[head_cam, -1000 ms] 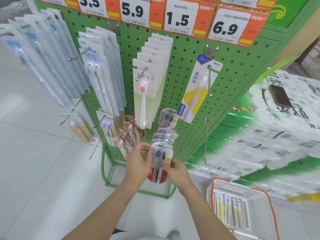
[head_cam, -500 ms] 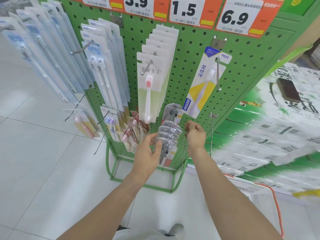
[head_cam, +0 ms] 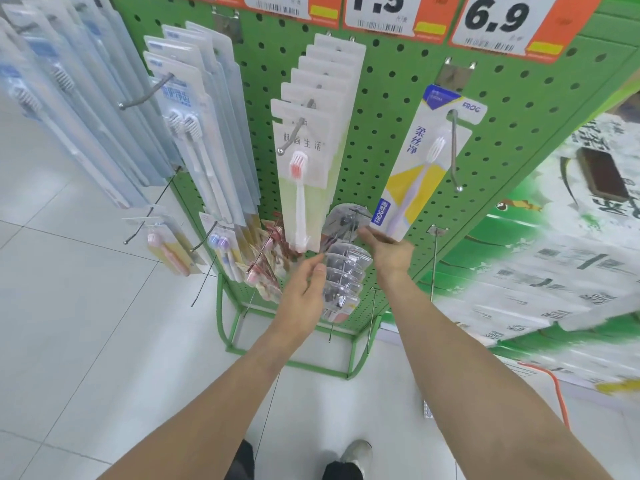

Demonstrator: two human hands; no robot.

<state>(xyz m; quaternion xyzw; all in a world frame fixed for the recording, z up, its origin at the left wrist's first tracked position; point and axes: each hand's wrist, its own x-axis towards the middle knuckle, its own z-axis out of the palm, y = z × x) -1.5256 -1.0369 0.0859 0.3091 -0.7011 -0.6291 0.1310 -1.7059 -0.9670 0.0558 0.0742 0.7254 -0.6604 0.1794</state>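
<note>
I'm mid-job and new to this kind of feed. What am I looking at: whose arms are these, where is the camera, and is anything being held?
There is no machine here. These are a person's two bare arms, seen from one wide-angle camera worn on the head and looking forward and down, which is why a grey shoe shows at the bottom. In front stands a green perforated metal display rack hung with toothbrush packs under orange and white price tags. The left hand rests, fingers fairly straight, against the side of a row of clear plastic blister packs hanging on a wire hook. The right hand reaches towards the rearmost pack. I cannot tell whether it pinches it.
</note>
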